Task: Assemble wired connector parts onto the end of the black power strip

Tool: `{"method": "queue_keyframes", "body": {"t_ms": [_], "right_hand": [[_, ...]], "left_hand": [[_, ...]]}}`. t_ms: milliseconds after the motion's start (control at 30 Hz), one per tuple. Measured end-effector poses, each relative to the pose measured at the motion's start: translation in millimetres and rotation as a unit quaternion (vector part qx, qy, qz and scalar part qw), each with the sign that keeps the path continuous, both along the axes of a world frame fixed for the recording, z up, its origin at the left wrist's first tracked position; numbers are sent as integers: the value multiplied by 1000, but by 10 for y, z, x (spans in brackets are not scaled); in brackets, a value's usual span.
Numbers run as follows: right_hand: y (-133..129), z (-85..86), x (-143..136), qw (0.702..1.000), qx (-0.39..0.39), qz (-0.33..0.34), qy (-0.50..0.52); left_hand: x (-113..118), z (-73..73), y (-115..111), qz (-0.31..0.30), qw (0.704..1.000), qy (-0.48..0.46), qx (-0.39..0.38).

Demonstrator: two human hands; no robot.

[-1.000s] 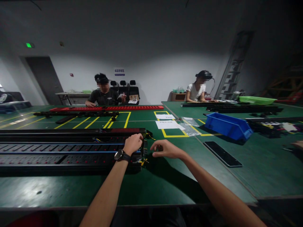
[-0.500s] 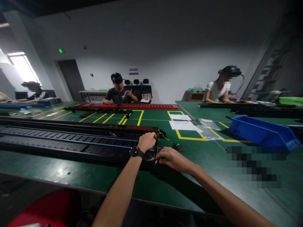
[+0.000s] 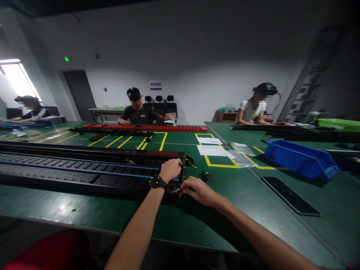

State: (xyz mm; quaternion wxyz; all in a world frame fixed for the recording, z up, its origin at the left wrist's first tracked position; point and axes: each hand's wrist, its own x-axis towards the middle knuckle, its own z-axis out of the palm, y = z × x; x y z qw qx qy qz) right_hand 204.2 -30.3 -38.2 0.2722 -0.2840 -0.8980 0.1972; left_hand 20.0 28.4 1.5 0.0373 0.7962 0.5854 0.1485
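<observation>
A long black rail assembly (image 3: pixel 112 179) with a blue strip and rows of red dots lies across the green table (image 3: pixel 92 215). My left hand (image 3: pixel 171 169), with a watch on the wrist, is closed at the assembly's right end, its fingers around a dark upright part there. Right beside it, my right hand (image 3: pixel 197 189) has its fingers pinched at the same end, near a small yellow wire; what lies between the fingertips is too small to make out. Loose dark wires (image 3: pixel 206 176) rest just right of the hands.
A blue bin (image 3: pixel 300 159) and a phone (image 3: pixel 291 195) are on the right. White papers (image 3: pixel 215 150) and clear bags (image 3: pixel 243 159) lie behind my hands. A red rail (image 3: pixel 146 128) spans the far side, where people (image 3: pixel 140 110) sit.
The view has shifted slightly right. Both hands keep about the same place at the assembly's end. The person across has lowered a raised hand toward the table's far edge.
</observation>
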Motion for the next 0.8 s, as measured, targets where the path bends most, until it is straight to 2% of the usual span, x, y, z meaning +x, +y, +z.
{"method": "queue_keyframes", "body": {"t_ms": [267, 433, 600, 700, 800], "right_hand": [[13, 107, 0, 998, -62, 25, 12], [14, 79, -9, 996, -79, 19, 35], [-19, 92, -36, 996, -78, 42, 32], [-31, 105, -51, 994, -79, 34, 62], [-20, 83, -69, 987, -117, 7, 107]], "left_hand": [[-16, -19, 45, -1, 1000, 1, 17], [-13, 0, 41, 0, 1000, 1, 8], [-14, 6, 42, -1, 1000, -5, 4], [-18, 0, 52, 0, 1000, -2, 2], [-23, -8, 62, -2, 1000, -1, 6]]}}
